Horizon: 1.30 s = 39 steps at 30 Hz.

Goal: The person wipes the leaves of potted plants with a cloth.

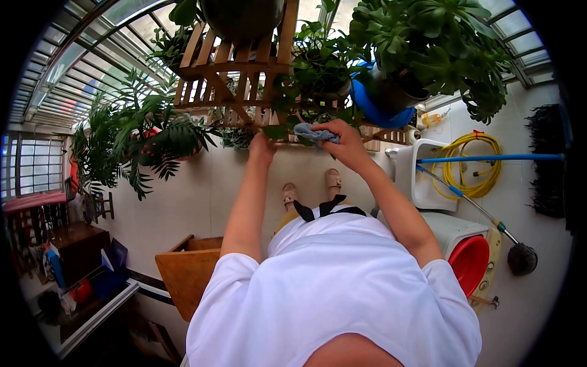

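The right grip (346,143) is closed on a bunched grey-blue cloth (310,132), part of which sticks out past the fingers toward the left. The left grip (262,148) is level with it, a little apart; whether its fingers hold anything, I cannot tell. A broad leaf (276,131) is just beside it.

Both hands and the cloth are at the front edge of the wooden rack (237,69), near the middle of its length. Above them, a trailing plant (322,66) hangs over that edge. On the rack's upper tier is a dark pot (241,17); toward the right end are a blue tub (373,105) and a large succulent (422,37). Off the left end, a palm (128,131) spreads its fronds.

Farther out, on the right of the pale floor (143,223), are a white bin (429,194), a coiled yellow hose (496,164), a black broom (547,162) with a blue handle, and a mop (521,259). Nearer the body, a red basin (469,264) is on the right and a wooden stool (186,278) on the left.
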Tool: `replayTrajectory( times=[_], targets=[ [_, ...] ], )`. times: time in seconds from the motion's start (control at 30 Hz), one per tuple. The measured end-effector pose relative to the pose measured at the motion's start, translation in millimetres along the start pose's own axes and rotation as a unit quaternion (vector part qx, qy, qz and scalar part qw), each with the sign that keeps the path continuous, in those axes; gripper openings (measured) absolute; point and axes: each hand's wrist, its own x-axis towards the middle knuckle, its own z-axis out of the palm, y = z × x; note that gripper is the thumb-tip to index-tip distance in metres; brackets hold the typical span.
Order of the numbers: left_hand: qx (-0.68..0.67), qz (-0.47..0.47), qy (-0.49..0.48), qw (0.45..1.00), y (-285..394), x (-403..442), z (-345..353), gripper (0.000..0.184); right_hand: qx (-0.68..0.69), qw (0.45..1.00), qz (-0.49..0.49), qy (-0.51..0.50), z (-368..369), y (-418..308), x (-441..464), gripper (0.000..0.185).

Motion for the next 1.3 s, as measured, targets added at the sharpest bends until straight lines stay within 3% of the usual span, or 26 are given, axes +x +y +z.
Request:
replayTrajectory(
  times=[0.03, 0.17, 0.23, 0.37, 0.43, 0.53, 0.67, 0.8, 0.87, 1.0, 1.03, 1.17, 1.2, 1.27, 1.3],
  targets=[
    [-0.035, 0.060, -0.024, 0.997, 3.9, 9.1, 8.4, 0.032, -0.001, 1.000, 0.002, 0.007, 0.0, -0.1, 1.6, 0.033],
    [0.046, 0.111, 0.006, 0.993, 24.7, 21.3, 39.4, 0.033, 0.000, 0.999, 0.001, -0.039, -0.5, -12.1, 1.1, 0.033],
    [0.088, 0.161, -0.053, 0.982, 32.1, 22.4, 49.6, 0.029, 0.003, 0.995, 0.000, -0.100, -0.9, -18.1, 1.1, 0.033],
    [0.142, 0.181, -0.055, 0.972, 40.1, -4.5, 69.5, 0.028, -0.012, 0.993, -0.012, -0.117, -1.5, -12.6, 4.2, 0.035],
    [0.297, 0.117, -0.031, 0.947, 45.8, -33.4, 75.1, 0.028, -0.039, 0.994, -0.015, -0.099, -5.8, -11.7, 9.6, 0.036],
    [0.284, 0.103, -0.091, 0.949, 45.0, -53.2, 86.0, 0.024, -0.056, 0.997, -0.009, -0.055, -6.8, -12.2, 22.4, 0.036],
    [0.227, 0.099, -0.041, 0.968, 30.7, -72.6, 108.4, 0.018, -0.053, 0.996, -0.034, 0.056, 2.8, -7.3, 47.8, 0.034],
    [0.199, 0.071, -0.042, 0.976, 28.1, -85.0, 117.7, 0.022, -0.106, 0.989, -0.012, 0.102, 21.5, 1.3, 65.6, 0.038],
    [0.192, 0.082, -0.077, 0.975, 22.0, -83.1, 114.8, 0.026, -0.154, 0.983, -0.023, 0.096, 28.6, 5.6, 67.2, 0.040],
    [0.032, 0.008, -0.126, 0.991, 32.6, -107.9, 131.0, 0.036, -0.278, 0.957, -0.072, 0.044, 44.6, 17.6, 55.7, 0.046],
    [-0.039, -0.018, -0.150, 0.988, 35.9, -112.8, 135.4, 0.041, -0.264, 0.960, -0.088, 0.027, 46.9, 10.7, 46.5, 0.042],
    [-0.024, -0.013, -0.213, 0.977, 35.3, -94.9, 118.8, 0.048, -0.206, 0.973, -0.098, -0.037, 56.3, 7.3, 20.4, 0.044],
    [-0.007, 0.011, -0.175, 0.984, 33.6, -91.8, 117.8, 0.048, -0.206, 0.973, -0.098, -0.036, 52.9, 4.7, 18.6, 0.044],
    [0.012, 0.034, -0.138, 0.990, 32.1, -86.7, 113.7, 0.049, -0.108, 0.991, 0.009, -0.076, 42.9, -1.1, 16.1, 0.039],
    [0.147, 0.113, -0.047, 0.981, 32.1, -87.7, 112.7, 0.049, -0.108, 0.991, 0.009, -0.074, 35.0, -3.2, 15.2, 0.039]
  ],
)
